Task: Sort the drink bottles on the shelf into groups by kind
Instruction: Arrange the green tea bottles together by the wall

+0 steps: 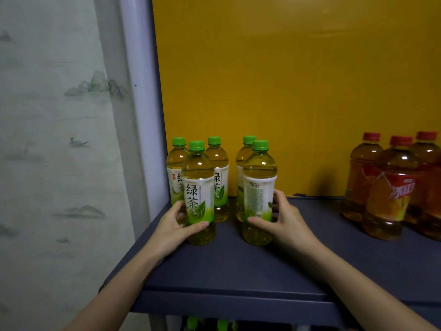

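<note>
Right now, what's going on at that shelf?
A person is sorting bottles on the blue shelf. The left hand grips the front-left green-cap bottle, and the right hand grips the front-right green-cap bottle; both stand upright. Three more green-cap bottles stand just behind. The red-cap bottles cluster apart at the right.

Glossy clear-plastic bottles (paper-look labels) on a matt shelf.

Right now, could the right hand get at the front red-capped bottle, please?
Probably yes: only bare shelf separates the right hand from the front red-capped bottle, once it releases its green-capped bottle.
</note>
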### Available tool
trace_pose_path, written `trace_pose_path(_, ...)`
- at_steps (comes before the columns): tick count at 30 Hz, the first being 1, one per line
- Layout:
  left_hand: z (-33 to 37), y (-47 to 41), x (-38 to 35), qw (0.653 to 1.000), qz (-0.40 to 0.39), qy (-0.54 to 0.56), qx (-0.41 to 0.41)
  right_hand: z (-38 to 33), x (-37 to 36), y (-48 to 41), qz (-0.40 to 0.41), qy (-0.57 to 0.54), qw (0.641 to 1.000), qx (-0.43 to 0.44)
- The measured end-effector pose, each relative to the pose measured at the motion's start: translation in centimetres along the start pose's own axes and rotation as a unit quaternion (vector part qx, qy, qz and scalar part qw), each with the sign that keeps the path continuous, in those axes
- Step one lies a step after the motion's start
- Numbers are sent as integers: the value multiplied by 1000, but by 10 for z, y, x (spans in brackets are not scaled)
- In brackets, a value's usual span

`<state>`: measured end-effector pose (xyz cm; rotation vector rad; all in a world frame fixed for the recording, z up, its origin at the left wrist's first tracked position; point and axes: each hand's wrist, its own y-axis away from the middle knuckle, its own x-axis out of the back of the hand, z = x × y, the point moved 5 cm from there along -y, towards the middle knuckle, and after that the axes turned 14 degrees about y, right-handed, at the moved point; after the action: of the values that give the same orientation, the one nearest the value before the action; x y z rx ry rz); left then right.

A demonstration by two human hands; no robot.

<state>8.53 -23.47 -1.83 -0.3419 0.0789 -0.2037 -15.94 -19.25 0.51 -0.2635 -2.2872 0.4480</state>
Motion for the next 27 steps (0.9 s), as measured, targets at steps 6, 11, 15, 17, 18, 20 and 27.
trace_pose_path(6,-2,-1,-6,1000,-6,-6,3,-3,-3,0,30,24,998,-48)
trace_pose_path(11,1,3,-12,1000,-2,-21,-9,-10,-14,-1,27,24,998,-60)
trace_pose_path(15,3,5,-12,1000,-5,-18,-6,2,-19,2,-88,-140,985,-52)
trace_pose_path(17,3,5,-11,1000,-9,-14,-6,3,-17,3,-84,-137,986,-39)
trace_pose_path(18,3,5,-11,1000,-9,-16,-8,2,-17,3,-73,-122,989,-32)
trace_pose_path(20,4,5,-11,1000,-10,-22,-12,-3,-17,3,-37,-73,996,-19)
trace_pose_path(27,6,2,-17,999,-6,-48,-11,-5,-14,6,-40,-34,999,-13)
